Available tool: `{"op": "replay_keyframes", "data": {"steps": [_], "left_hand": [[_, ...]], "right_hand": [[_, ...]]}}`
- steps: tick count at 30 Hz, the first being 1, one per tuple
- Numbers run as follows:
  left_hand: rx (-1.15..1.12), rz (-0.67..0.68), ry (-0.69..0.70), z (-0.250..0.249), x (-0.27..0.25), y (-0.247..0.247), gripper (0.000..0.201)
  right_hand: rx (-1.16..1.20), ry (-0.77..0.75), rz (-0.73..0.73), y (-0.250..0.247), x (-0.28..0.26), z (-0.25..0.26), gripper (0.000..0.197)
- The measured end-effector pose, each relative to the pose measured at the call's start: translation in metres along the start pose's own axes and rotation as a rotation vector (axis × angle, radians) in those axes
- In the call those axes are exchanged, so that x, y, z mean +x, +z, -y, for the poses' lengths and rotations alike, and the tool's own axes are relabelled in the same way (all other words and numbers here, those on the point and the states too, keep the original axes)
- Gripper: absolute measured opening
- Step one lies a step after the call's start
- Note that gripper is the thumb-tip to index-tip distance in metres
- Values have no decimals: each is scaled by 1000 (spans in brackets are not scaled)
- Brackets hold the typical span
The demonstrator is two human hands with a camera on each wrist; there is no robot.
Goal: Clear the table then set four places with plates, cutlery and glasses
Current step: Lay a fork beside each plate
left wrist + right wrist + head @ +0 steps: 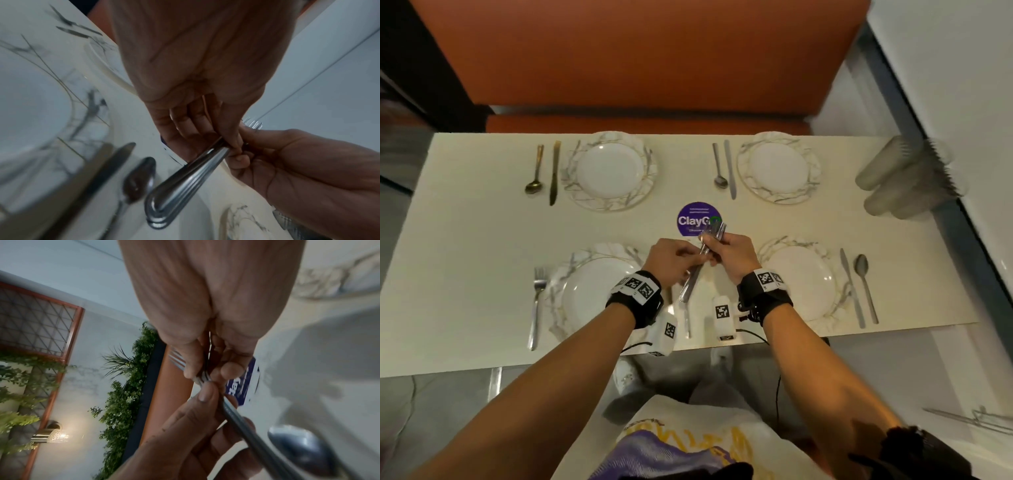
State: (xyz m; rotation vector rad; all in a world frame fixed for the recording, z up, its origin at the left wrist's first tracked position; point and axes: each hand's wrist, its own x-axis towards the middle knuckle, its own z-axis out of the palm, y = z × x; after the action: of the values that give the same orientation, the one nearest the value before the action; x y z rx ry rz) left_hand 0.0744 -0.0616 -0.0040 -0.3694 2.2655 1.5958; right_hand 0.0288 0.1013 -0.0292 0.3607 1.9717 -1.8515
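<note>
Take the purple sticker (698, 219) as your landmark. Just on its near side, your left hand (671, 260) pinches the fork bundle (700, 260) at mid-handle, fingers curled, while your right hand (732, 255) is curled round the necks just below the tines. The forks are stiff, smooth steel, light but likely slippery against each other; peel one off by its handle, not its tines. Counted left to right: one fork (537, 301) already laid near-left of the sticker; four plates (613, 169); four knives; four spoons; the bundle looks like three forks. Glasses (904, 181) stand far right, count unclear.
</note>
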Motion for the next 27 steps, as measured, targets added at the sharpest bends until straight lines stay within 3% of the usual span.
{"op": "replay_keyframes", "data": {"steps": [6,11,17,22,27], "left_hand": [[104,-5,64,-31,26,71,15],[56,-49,42,-41,37,102,17],[-5,-106,0,-42,34,119,14],[-98,-169,-47,-33,29,118,9],[-276,-197,-124,-25,27,112,12]], "right_hand": [[-37,-17,2,-79,22,7,25],[-86,10,16,-108,39,5,13],[-112,20,49,-119,45,6,13],[-100,31,50,-115,44,7,25],[-97,40,105,-107,40,6,15]]}}
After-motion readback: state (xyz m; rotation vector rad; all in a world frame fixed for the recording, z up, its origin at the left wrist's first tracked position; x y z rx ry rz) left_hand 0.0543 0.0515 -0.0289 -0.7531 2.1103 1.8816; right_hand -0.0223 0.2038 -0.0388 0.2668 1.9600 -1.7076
